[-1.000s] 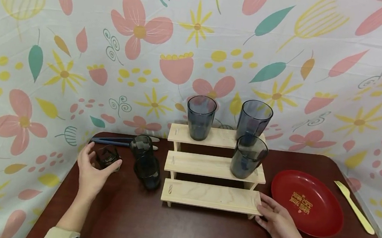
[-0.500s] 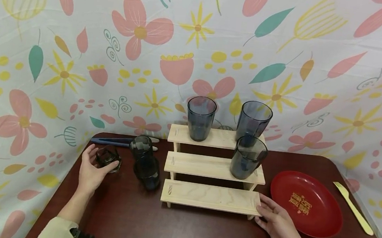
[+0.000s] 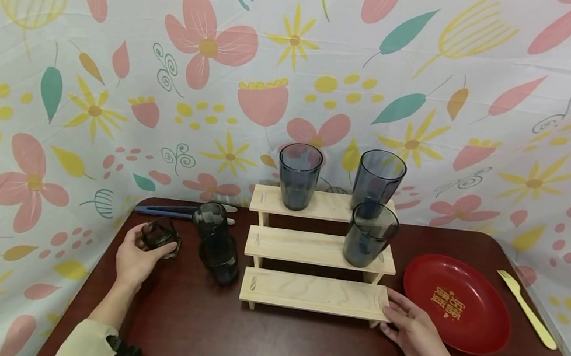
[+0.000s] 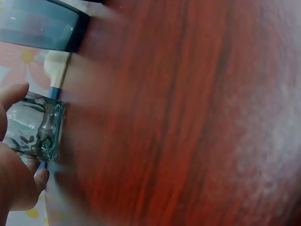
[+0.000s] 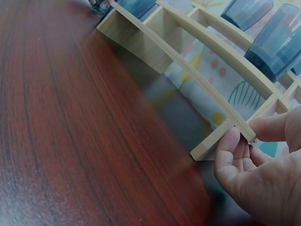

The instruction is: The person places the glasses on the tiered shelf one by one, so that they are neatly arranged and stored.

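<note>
My left hand (image 3: pixel 135 258) grips a small dark glass (image 3: pixel 161 237) at the left of the table, thumb on its near right side and fingers on its left. In the left wrist view this small glass (image 4: pixel 35 127) looks clear and thick-bottomed. My right hand (image 3: pixel 413 333) pinches the right end of the lowest board of a three-step wooden rack (image 3: pixel 314 293); the right wrist view shows thumb and fingers around that board's corner (image 5: pixel 242 127). Two blue-grey glasses (image 3: pixel 298 176) (image 3: pixel 379 177) stand upright on the top step, and another glass (image 3: pixel 369 240) on the middle step's right.
Dark glassware (image 3: pixel 218 247), whether one piece or two I cannot tell, stands between the left hand and the rack. Behind it lie blue tongs (image 3: pixel 170 211) with pale tips. A red oval plate (image 3: pixel 475 326) and yellow fork (image 3: pixel 527 308) are on the right. A flowered cloth (image 3: pixel 299 56) hangs behind.
My left fingers and thumb have drawn in around the small glass, and the left forearm has shifted slightly. The right hand stays on the rack.
</note>
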Motion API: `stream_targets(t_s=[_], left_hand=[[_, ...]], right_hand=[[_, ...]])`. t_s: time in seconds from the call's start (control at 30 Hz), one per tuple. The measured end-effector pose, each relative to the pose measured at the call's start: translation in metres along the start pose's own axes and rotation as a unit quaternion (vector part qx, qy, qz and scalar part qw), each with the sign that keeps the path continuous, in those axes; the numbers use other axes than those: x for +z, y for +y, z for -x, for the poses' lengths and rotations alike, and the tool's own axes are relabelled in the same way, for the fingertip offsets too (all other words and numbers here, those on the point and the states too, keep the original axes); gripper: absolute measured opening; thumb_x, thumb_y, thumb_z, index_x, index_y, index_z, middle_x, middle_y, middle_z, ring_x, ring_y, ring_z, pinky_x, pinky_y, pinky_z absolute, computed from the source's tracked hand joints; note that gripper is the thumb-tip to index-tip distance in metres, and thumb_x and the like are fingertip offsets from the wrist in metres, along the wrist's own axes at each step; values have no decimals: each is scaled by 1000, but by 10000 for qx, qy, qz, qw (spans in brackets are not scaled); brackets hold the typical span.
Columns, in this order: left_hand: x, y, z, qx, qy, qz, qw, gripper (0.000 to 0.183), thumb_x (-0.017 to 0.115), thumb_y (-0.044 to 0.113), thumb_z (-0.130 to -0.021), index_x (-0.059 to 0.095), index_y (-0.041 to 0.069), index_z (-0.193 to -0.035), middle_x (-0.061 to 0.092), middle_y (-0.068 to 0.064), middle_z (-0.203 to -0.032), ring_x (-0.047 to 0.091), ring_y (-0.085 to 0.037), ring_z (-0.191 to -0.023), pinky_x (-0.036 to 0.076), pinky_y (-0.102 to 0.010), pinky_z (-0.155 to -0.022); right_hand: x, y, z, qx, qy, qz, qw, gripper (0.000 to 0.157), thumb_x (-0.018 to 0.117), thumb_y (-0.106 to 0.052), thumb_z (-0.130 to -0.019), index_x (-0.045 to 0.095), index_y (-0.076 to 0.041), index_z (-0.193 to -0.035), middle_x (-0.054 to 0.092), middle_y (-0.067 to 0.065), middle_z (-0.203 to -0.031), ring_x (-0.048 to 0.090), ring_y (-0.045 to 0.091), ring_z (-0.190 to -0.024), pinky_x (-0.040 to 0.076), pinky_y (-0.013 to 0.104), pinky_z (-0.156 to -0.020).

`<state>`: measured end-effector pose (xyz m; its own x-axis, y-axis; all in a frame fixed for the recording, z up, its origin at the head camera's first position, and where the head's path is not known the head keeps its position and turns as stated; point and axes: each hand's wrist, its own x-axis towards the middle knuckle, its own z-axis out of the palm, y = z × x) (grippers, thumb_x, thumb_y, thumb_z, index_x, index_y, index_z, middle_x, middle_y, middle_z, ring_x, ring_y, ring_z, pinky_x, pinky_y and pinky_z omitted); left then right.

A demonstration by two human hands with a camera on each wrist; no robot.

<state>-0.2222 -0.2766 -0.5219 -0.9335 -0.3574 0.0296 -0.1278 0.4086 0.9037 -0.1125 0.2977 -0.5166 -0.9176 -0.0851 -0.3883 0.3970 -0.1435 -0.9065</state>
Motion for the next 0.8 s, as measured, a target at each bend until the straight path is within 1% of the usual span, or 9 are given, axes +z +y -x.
stream_targets(t_s=[0.1, 0.17, 0.3, 0.47, 0.6, 0.7, 0.8], left_hand=[[1, -2, 1, 11, 211, -202, 9996, 90, 93, 39, -79, 45, 9, -149, 54, -14, -140, 53, -27, -117, 44, -38, -91], [1, -2, 3, 19, 330, -209, 9992, 87, 92, 40, -80, 46, 8, -146, 55, -13, -136, 52, -24, -109, 44, -34, -85], [1, 0, 5, 83, 571, -213, 9981, 82, 92, 40, -80, 48, 7, -141, 56, -10, -127, 49, -19, -98, 43, -30, -78], [-3, 7, 8, 240, 779, -151, 9966, 78, 92, 37, -80, 51, 8, -139, 55, -6, -122, 48, -17, -93, 41, -27, -76], [-7, 17, 11, 502, 938, -59, 9943, 75, 92, 33, -80, 52, 9, -139, 54, -4, -122, 48, -17, -90, 41, -26, -74], [-9, 26, 14, 700, 1010, 40, 9924, 76, 94, 31, -79, 53, 9, -139, 54, -3, -124, 50, -16, -93, 41, -23, -77], [-11, 37, 19, 908, 994, 168, 9908, 76, 95, 26, -78, 53, 8, -139, 54, -3, -125, 52, -14, -99, 43, -19, -80]], right_hand=[[1, 0, 0, 24, 15, 24, 10000, 68, 52, -13, -110, 13, 0, -163, 56, 4, -129, 61, 15, -107, 54, 33, -90], [1, 0, 0, 38, 29, 42, 10000, 68, 53, -14, -110, 13, 0, -164, 56, 4, -130, 61, 15, -107, 54, 33, -90], [0, 0, 1, 29, 37, 54, 10000, 68, 52, -13, -110, 13, 1, -163, 56, 4, -130, 60, 15, -107, 54, 33, -90], [0, 0, 0, 2, 15, 39, 10000, 69, 53, -13, -109, 12, 1, -163, 56, 3, -129, 61, 15, -106, 54, 32, -89], [0, 0, 0, -20, 11, 11, 10000, 69, 53, -12, -109, 12, 1, -163, 56, 3, -128, 61, 15, -106, 54, 32, -89], [0, 0, 0, -29, 9, 1, 10000, 69, 53, -12, -109, 12, 1, -163, 57, 3, -128, 61, 14, -106, 54, 32, -89], [0, 1, 0, -24, 9, -9, 10000, 69, 53, -12, -109, 12, 1, -163, 57, 3, -128, 61, 15, -106, 54, 32, -89]])
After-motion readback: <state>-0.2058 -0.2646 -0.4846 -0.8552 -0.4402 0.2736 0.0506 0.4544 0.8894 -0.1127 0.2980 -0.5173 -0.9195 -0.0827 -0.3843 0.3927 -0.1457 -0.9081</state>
